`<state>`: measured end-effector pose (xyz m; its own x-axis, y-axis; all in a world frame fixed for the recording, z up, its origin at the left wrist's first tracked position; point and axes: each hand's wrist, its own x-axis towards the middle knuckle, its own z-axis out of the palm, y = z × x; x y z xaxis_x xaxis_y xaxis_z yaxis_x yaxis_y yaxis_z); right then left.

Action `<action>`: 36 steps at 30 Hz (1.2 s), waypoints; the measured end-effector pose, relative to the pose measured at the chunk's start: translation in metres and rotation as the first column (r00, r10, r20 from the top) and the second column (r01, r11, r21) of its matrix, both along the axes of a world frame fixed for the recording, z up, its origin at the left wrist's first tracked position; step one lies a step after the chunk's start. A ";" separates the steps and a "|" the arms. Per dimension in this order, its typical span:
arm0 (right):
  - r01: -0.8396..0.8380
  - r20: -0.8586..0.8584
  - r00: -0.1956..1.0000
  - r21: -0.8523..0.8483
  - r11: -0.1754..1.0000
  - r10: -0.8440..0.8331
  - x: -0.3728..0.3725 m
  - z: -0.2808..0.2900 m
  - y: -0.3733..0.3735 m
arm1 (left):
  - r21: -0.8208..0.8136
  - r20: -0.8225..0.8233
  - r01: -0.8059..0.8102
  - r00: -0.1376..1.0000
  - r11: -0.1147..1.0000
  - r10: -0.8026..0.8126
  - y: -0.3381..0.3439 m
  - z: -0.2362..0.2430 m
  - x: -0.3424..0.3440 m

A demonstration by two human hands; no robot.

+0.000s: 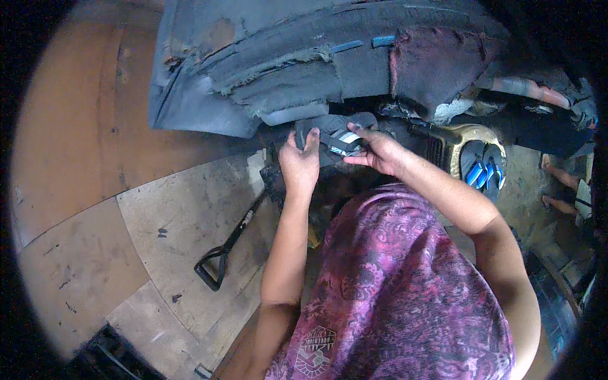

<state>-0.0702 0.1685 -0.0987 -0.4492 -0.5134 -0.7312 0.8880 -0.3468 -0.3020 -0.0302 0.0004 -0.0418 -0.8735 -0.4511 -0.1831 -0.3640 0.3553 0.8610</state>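
Observation:
In front of my body I hold a dark grey slipper (329, 123) with a black and white strap (345, 140), just below the edge of a worn, cloth-covered bench. My left hand (300, 161) grips its left end, thumb on top and the other fingers partly hidden. At the strap is my right hand (382, 151), its thumb pressing on the upper side and its fingers curled beneath. To the right, a pair of dark slippers with blue straps (484, 166) rests on a gold-coloured plastic seat (467, 131).
The bench (278, 82) is draped with frayed dark padding and a reddish-black cloth (437, 66). A black D-shaped handle (214, 266) leans over the board floor (168, 231) at left. Part of another person's limbs (560, 174) shows at the far right.

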 end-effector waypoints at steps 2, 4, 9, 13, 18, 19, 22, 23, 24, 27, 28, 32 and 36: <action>-0.075 -0.090 0.993 0.043 0.996 0.079 -0.011 0.015 -0.003 | 0.032 -0.047 -0.031 0.998 0.999 0.032 -0.003 0.007 0.005; -0.141 -0.110 0.983 0.044 0.989 0.145 -0.022 0.027 -0.006 | 0.103 -0.106 -0.071 0.991 0.992 0.082 -0.006 0.015 0.007; -0.249 -0.222 0.941 0.064 0.967 0.257 -0.038 0.046 -0.014 | 0.120 -0.135 -0.114 0.982 0.986 0.130 -0.011 0.031 0.011; -0.306 -0.296 0.904 0.054 0.951 0.308 -0.043 0.057 -0.017 | 0.186 -0.264 -0.140 0.946 0.972 0.187 -0.010 0.040 0.014; -0.229 -0.339 0.907 0.102 0.968 0.251 -0.013 0.086 -0.031 | 0.217 -0.234 -0.146 0.952 0.965 0.196 -0.022 0.063 0.039; -0.178 -0.368 0.907 0.103 0.979 0.204 0.001 0.092 -0.040 | 0.215 -0.202 -0.161 0.958 0.963 0.205 -0.032 0.070 0.050; -0.071 -0.341 0.938 -0.036 0.997 0.054 0.032 0.099 -0.050 | 0.277 -0.317 -0.008 0.943 0.961 0.099 -0.040 0.085 0.082; 0.004 -0.311 0.950 -0.089 0.996 -0.032 0.040 0.096 -0.055 | 0.183 -0.356 0.009 0.933 0.983 0.057 -0.040 0.088 0.091; -0.013 -0.302 0.952 -0.224 0.975 -0.057 0.041 0.090 -0.052 | 0.097 -0.313 0.034 0.950 0.995 -0.002 -0.040 0.090 0.097; -0.004 -0.269 0.959 -0.333 0.943 -0.091 0.029 0.062 -0.049 | -0.115 -0.214 0.127 0.965 0.985 -0.150 -0.031 0.088 0.096; -0.016 -0.221 0.973 -0.328 0.945 -0.060 0.019 0.051 -0.046 | -0.141 -0.188 0.131 0.970 0.981 -0.157 -0.025 0.085 0.089; -0.087 -0.258 0.966 -0.224 0.971 0.027 -0.030 0.018 -0.036 | -0.228 -0.194 0.111 0.968 0.967 -0.157 0.001 0.061 0.039; -0.215 -0.345 0.932 -0.275 0.937 0.113 -0.035 0.018 -0.028 | -0.278 -0.226 0.083 0.962 0.957 -0.150 0.005 0.064 0.041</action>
<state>-0.1056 0.1405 -0.0809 -0.5215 -0.7737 -0.3597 0.8139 -0.3246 -0.4819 0.0109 0.0059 0.0218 -0.9256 -0.3464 0.1523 -0.0982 0.6086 0.7874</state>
